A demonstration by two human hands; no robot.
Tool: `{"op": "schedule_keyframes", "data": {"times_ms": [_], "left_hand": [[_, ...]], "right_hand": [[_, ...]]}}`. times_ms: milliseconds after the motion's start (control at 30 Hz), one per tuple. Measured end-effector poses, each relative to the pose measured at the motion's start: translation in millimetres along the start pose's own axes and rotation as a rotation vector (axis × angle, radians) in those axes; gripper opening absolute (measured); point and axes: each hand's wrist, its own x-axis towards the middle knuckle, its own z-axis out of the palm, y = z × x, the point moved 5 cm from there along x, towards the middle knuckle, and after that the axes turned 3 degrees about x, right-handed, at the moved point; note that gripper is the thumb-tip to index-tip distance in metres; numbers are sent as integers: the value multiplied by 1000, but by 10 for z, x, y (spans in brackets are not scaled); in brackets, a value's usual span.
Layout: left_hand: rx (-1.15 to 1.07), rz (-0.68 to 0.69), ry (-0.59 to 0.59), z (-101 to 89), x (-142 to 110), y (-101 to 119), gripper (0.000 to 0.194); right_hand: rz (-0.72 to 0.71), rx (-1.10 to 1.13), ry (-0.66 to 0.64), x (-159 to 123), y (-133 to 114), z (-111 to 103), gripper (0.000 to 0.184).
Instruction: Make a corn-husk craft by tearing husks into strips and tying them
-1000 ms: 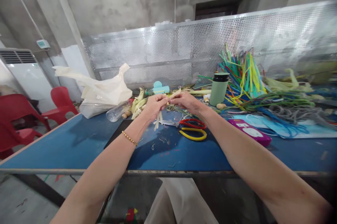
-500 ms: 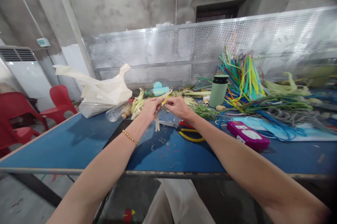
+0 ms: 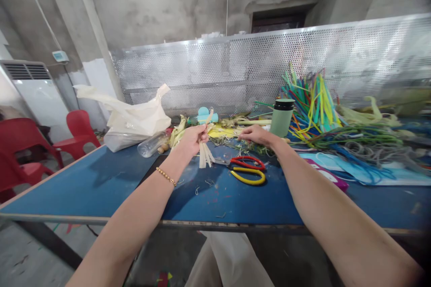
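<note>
My left hand (image 3: 195, 139) is closed in a pinch around a small bundle of pale, flat husk strips (image 3: 205, 156). The strips fan out below the fingers, and one end sticks up above them. My right hand (image 3: 256, 135) hovers low over a heap of dry plant scraps (image 3: 232, 142), its fingers apart and slightly bent, with nothing visible in them. Between the hands and nearer me lie scissors (image 3: 247, 171) with one red and one yellow handle; their blades point left, partly behind the strips.
A white plastic bag (image 3: 138, 118) and a clear bottle (image 3: 151, 144) are on the left. Near my right hand stands a green tumbler (image 3: 282, 118). Farther right lie colourful strips (image 3: 313, 103), green cords (image 3: 353, 133), blue face masks (image 3: 404, 174) and a purple box (image 3: 338, 181).
My right hand has let go of the strips and moved right, away from my left hand. The strips now hang spread out, and the scissors' handles are uncovered. The view has shifted slightly.
</note>
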Motion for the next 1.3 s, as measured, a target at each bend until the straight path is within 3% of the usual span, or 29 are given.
{"op": "schedule_keyframes", "data": {"times_ms": [133,200,267,333,367,500,600,733,900,1000,1133,1300], "left_hand": [[21,2,-21,22,-7,-18,12],[40,0,-24,32,-13,-36,6],[63,-1,-15,35,-13,-56,4],[91,-4,-8,36,-7,-75,6],[103,-3,-9,37,-4,-82,6],[110,21,-38,46,0,-93,8],[104,37,-50,50,-2,-97,9],[139,120,1,41,-3,-70,10],[222,262,88,45,-28,-23,13],[185,237,90,60,-39,-29,15],[99,172,96,57,-35,-40,16],[182,264,106,52,-32,-10,12]], "right_hand": [[63,-263,57,45,28,-110,24],[62,-420,115,69,-135,-107,32],[-54,-421,230,59,-432,-67,42],[-211,-204,303,-1,-754,24,37],[-235,-36,274,-31,-872,99,34],[-169,541,-17,-128,-1136,472,19],[-137,698,3,-138,-1147,557,15],[-165,600,144,-119,-1117,518,10],[-125,568,229,-160,-1165,549,12],[-100,571,281,-174,-1174,588,9],[-179,510,299,-160,-1187,621,9],[-198,606,289,-145,-1177,624,24]]}}
